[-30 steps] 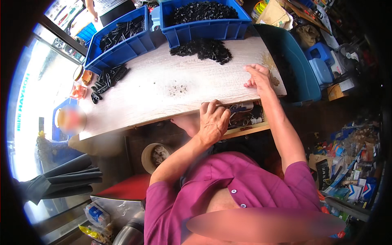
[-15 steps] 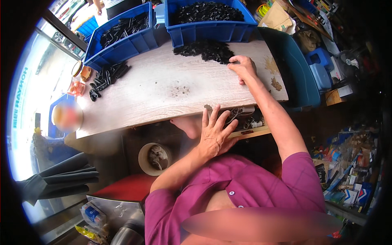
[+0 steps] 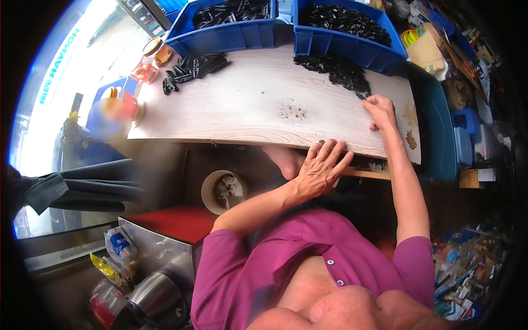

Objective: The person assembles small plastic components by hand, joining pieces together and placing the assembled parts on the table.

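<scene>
A heap of small black plastic parts (image 3: 344,72) spreads over the pale wood-grain table (image 3: 236,104), in front of the right blue bin. My right hand (image 3: 380,113) is at the heap's near right end, thumb and forefinger pinched together at its edge. Whatever lies between those fingertips is too small to make out. My left hand (image 3: 323,170) rests at the table's front edge, fingers spread and holding nothing. Beside it a wooden drawer (image 3: 366,174) stands partly out under the tabletop, its contents mostly hidden.
Two blue bins, the left one (image 3: 234,36) and the right one (image 3: 352,45), hold black parts at the back. Longer black pieces (image 3: 192,69) lie at the table's left, near jars (image 3: 152,48). A teal tub (image 3: 440,126) stands right; a round bucket (image 3: 204,192) is below the table.
The whole view has shifted, so the table sits further right in the picture. The drawer's gap looks narrower beside my left hand. My right hand stays at the heap's edge, fingers pinched.
</scene>
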{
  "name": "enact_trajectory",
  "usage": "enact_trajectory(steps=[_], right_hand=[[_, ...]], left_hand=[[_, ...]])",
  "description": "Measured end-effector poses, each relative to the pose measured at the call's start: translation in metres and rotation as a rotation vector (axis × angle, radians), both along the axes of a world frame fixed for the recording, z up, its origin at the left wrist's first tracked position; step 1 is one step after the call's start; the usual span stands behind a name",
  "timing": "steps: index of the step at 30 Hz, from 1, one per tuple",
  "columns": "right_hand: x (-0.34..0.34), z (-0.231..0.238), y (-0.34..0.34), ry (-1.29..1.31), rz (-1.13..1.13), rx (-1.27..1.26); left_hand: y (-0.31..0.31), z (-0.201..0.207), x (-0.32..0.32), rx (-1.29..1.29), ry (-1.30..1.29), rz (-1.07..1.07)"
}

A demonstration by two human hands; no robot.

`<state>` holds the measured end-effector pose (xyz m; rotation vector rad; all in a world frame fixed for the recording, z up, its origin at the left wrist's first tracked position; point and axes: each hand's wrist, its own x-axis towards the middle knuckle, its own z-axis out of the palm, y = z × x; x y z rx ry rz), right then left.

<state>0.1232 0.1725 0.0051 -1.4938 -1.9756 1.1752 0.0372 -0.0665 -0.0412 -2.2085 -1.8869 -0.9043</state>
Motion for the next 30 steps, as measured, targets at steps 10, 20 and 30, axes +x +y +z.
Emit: enact_trajectory(steps=[10,20,30], right_hand=[[0.014,-0.005,-0.001,0.203,0.029,-0.106],[0.014,0.001,-0.032,0.298,0.171,-0.185],[0.012,0.001,-0.047,0.269,0.245,-0.188]], left_hand=[[0.030,0.018,-0.003,0.103,-0.308,0.113],[0.106,0.053,-0.044,-0.285,-1.472,0.205],[0.120,0.032,-0.055,-0.386,-1.468,0.139]])
